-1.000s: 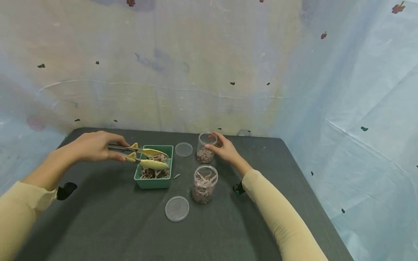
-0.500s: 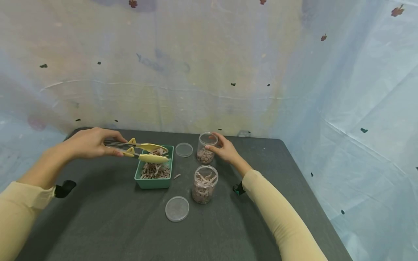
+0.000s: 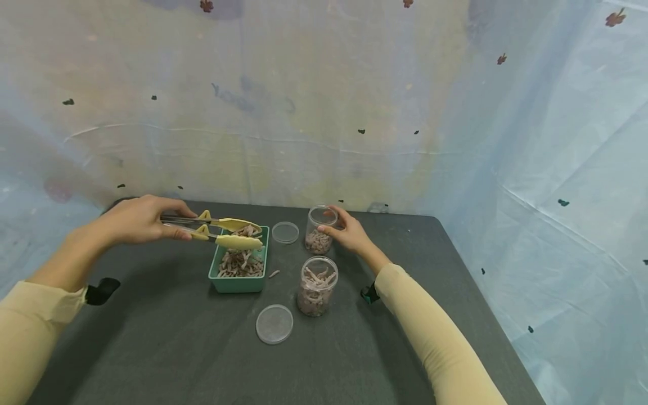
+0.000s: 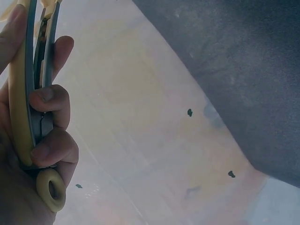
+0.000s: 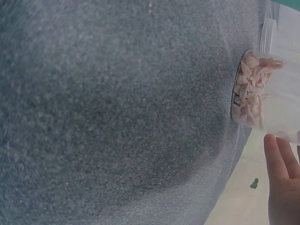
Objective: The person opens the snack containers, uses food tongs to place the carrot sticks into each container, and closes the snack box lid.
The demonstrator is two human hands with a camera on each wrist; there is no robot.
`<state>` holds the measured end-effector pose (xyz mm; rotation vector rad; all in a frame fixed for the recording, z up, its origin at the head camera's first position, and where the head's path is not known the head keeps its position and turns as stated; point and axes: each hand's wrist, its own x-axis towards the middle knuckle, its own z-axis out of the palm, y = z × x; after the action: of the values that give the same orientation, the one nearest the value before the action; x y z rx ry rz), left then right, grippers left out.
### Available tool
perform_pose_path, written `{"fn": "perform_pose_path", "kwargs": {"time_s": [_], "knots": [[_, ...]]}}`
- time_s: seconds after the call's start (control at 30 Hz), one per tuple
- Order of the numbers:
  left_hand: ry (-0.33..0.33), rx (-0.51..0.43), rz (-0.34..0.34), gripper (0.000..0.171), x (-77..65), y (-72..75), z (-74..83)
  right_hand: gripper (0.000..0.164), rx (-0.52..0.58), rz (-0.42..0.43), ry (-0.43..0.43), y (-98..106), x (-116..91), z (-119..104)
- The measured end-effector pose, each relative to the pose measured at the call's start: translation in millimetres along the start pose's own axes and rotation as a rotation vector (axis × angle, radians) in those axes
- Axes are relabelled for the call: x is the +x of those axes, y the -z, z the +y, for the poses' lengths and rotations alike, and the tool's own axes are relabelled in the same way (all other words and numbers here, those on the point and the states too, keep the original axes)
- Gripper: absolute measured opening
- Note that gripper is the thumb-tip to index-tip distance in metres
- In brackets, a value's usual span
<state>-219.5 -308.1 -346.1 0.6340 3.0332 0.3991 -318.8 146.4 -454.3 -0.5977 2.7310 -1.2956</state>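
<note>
Left hand: clamped round yellow-tipped metal tongs, tips spread right over a green rectangular plastic tub
Right hand: got the far clear cylindrical plastic jar gripped, upright on dark grey tabletop

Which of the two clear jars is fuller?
The near jar, the one no hand is touching. Its pieces pile close to the rim, while in the far jar, held by the right hand, they reach only about halfway.

A grey counter carries a green rectangular tub left, two clear cylindrical jars right, round clear lids and a pale strip between.
</note>
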Motion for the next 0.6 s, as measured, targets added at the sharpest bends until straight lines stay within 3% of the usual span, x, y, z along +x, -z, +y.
{"fn": "perform_pose_path", "kwargs": {"time_s": [0.6], "knots": [[-0.008,-0.021,0.051,0.051,9.6,16.6,7.7,0.075,0.011,0.001,-0.003,0,0,-1]]}}
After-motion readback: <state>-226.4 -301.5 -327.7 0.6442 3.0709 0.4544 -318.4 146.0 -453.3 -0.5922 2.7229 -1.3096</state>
